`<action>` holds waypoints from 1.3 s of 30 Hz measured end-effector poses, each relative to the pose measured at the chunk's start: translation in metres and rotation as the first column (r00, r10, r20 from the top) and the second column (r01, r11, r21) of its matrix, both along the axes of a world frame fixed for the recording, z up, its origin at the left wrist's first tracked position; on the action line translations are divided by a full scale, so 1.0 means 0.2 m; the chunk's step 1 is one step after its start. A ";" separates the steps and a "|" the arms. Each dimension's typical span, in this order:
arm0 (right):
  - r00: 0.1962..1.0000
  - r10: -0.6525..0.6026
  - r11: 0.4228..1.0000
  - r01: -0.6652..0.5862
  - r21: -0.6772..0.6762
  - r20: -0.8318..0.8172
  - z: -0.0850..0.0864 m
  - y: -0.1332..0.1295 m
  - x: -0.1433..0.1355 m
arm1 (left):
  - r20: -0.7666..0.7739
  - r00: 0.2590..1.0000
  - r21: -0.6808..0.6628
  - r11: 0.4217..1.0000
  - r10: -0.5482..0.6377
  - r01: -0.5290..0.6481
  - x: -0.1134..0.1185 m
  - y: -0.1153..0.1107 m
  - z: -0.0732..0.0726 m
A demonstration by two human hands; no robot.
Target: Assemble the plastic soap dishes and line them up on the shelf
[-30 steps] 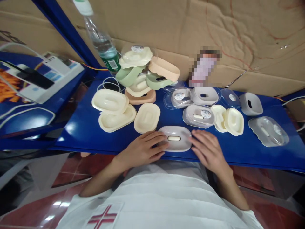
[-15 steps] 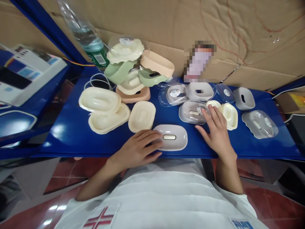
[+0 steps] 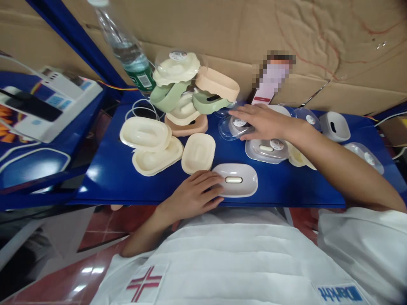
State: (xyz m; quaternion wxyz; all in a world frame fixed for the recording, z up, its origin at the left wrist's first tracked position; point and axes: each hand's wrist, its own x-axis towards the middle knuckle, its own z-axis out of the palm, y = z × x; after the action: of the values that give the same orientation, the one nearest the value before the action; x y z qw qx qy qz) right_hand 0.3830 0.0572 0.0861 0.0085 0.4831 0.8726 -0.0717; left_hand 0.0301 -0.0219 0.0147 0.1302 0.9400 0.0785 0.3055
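Observation:
A pale grey oval dish (image 3: pixel 244 186) with a cream bar in its middle slot lies near the table's front edge. My left hand (image 3: pixel 202 192) rests at its left end, fingers stretched out and touching the rim. My right hand (image 3: pixel 265 120) reaches across to the back, thumb and fingers apart over a small grey piece (image 3: pixel 239 129) with a clear cover (image 3: pixel 225 128). Whether it touches that piece I cannot tell. Below this hand sits another grey dish (image 3: pixel 265 154) under a clear lid with a round sticker. Cream trays behind my right forearm are partly hidden.
Cream trays (image 3: pixel 199 153) lie left of centre. Behind them rises a loose pile with a peach ring (image 3: pixel 219 82) and green pieces (image 3: pixel 170 95). A water bottle (image 3: pixel 136 63), a partly pixelated phone-like slab (image 3: pixel 263 95) and a grey cup (image 3: pixel 335 127) stand at the back.
My right hand has moved left and back, from the lidded grey dish and cream trays to the small grey piece. My left hand stays on the oval dish. The view has shifted slightly.

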 end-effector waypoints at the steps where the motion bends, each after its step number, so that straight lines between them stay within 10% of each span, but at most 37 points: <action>1: 1.000 0.014 1.000 -0.014 -0.009 -0.011 0.00 0.02 -0.01 | -0.004 1.000 0.000 1.000 0.001 -0.001 0.00 0.00 0.00; 5: 0.996 0.022 1.000 -0.021 0.010 -0.088 0.06 -0.03 -0.05 | -0.021 1.000 -0.012 1.000 -0.005 0.005 -0.01 0.00 0.00; 10: 0.976 0.013 0.980 0.031 0.196 -0.219 0.12 -0.39 -0.12 | 0.041 0.997 -0.010 0.998 0.066 -0.065 -0.02 -0.01 -0.03; 18: 0.906 -0.161 0.937 0.265 0.228 -0.392 -0.13 -0.99 -0.37 | 0.027 0.994 -0.019 0.994 0.106 -0.106 -0.01 -0.01 -0.03; 39: 0.914 -0.190 0.909 0.302 0.287 -0.359 -0.35 -1.06 -0.43 | -0.100 0.994 -0.104 0.993 0.048 -0.058 0.00 0.01 -0.03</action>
State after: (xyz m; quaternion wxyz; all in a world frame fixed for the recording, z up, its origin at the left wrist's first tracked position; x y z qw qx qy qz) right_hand 0.2977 -0.1538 0.0153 -0.2263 0.5663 0.7925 -0.0006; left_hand 0.0308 -0.0204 0.0090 0.1679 0.9431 0.1258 0.2581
